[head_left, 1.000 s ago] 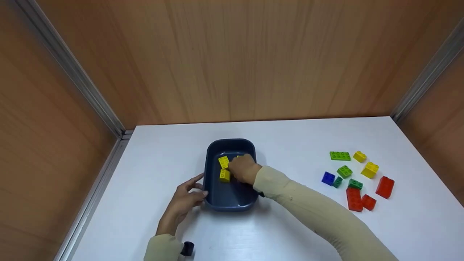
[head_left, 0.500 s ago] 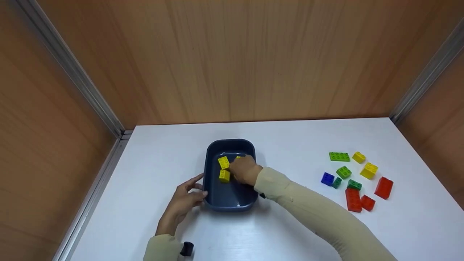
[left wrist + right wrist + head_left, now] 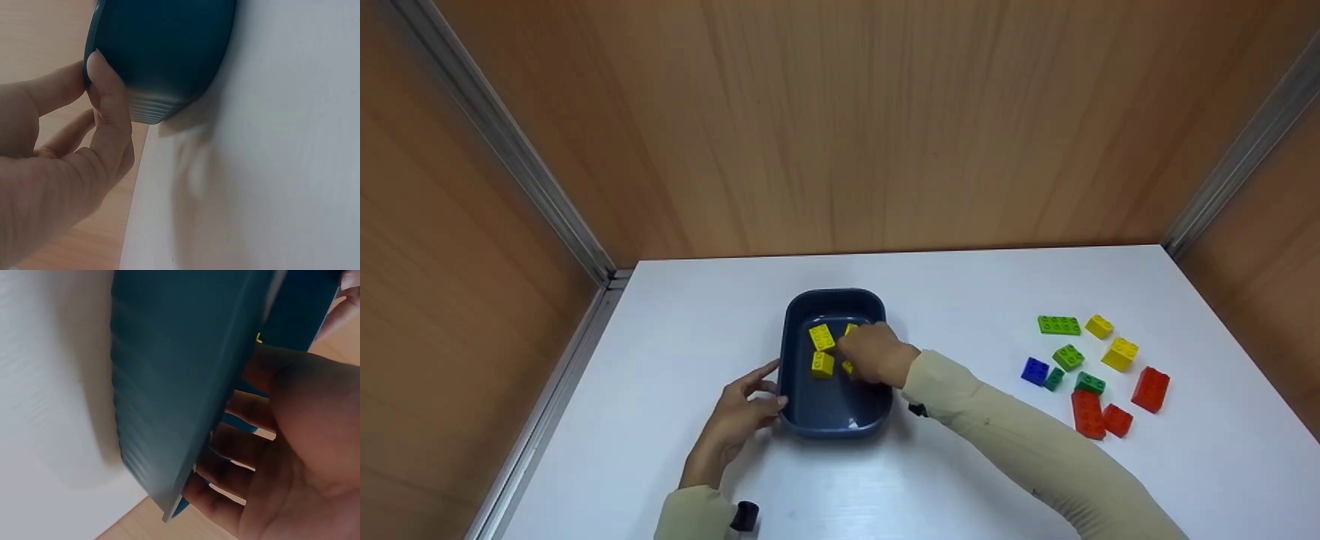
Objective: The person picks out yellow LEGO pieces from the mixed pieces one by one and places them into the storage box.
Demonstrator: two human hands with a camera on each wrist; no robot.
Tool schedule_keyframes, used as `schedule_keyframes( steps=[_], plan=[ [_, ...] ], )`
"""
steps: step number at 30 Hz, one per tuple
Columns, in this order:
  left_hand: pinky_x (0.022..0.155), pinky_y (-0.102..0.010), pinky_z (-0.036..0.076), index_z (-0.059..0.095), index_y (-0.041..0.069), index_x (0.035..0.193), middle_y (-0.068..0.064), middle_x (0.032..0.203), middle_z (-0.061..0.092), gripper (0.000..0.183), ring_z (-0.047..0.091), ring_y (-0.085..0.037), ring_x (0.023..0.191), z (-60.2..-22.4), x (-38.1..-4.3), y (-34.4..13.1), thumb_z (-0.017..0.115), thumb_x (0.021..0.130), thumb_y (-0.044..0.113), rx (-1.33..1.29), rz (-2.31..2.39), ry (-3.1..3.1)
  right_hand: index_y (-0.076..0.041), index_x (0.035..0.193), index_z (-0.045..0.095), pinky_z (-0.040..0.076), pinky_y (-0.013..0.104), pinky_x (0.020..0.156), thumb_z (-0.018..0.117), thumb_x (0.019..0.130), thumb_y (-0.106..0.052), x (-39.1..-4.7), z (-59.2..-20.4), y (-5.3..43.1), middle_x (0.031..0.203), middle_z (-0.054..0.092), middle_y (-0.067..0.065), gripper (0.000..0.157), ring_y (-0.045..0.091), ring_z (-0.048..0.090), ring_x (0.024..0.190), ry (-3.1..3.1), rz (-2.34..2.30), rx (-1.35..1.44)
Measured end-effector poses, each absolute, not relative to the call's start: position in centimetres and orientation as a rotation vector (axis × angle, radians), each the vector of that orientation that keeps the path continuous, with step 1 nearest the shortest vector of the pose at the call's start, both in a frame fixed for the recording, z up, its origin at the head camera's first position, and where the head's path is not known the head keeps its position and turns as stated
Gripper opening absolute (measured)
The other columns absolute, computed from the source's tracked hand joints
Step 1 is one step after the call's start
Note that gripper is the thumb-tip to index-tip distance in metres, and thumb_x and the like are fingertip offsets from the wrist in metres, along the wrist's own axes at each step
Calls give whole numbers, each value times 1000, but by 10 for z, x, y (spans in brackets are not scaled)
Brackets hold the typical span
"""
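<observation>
A dark blue rectangular tub (image 3: 832, 412) stands on the white table. My left hand (image 3: 739, 412) holds its left rim, pinched between thumb and fingers in the left wrist view. Over the right rim, my right hand (image 3: 874, 354) reaches down into the tub. Several yellow toy bricks lie inside: one brick (image 3: 822, 337) to the left, another brick (image 3: 822, 365) just below it, and a partly covered brick (image 3: 850, 328) at the back. A sliver of yellow (image 3: 847, 367) shows beside the right fingers. The tub's wall (image 3: 169, 371) hides those fingertips in the right wrist view.
To the right lie loose toy bricks: light green (image 3: 1059, 325), yellow (image 3: 1120, 354), blue (image 3: 1035, 370), dark green (image 3: 1090, 383) and red (image 3: 1151, 389), among others. A wooden panel (image 3: 840, 127) rises behind the table.
My right hand has shifted slightly right inside the tub, uncovering a sliver of yellow beside its fingers. The left hand keeps its place on the rim.
</observation>
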State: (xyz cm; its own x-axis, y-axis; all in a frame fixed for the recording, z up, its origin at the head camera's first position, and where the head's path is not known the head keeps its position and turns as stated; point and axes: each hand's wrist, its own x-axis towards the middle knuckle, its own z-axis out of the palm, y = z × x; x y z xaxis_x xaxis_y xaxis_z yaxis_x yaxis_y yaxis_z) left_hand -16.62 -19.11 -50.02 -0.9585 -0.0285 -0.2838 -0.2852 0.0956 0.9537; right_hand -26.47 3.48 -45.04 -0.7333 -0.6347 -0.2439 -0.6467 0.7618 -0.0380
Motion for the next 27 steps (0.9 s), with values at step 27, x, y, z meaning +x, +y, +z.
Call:
schedule_keyframes(
  steps=[27],
  plan=[
    [78,-37,59,55,11,155,-17,119,56,67,62,-22,84,-499,-166,-192,73,92,-4,-305,1975,2162,-12,124,80,59,43,88,80,94,-10,-246,-435,70,117,76,8,30,26,68,99,2885,-224,-1206]
  ],
)
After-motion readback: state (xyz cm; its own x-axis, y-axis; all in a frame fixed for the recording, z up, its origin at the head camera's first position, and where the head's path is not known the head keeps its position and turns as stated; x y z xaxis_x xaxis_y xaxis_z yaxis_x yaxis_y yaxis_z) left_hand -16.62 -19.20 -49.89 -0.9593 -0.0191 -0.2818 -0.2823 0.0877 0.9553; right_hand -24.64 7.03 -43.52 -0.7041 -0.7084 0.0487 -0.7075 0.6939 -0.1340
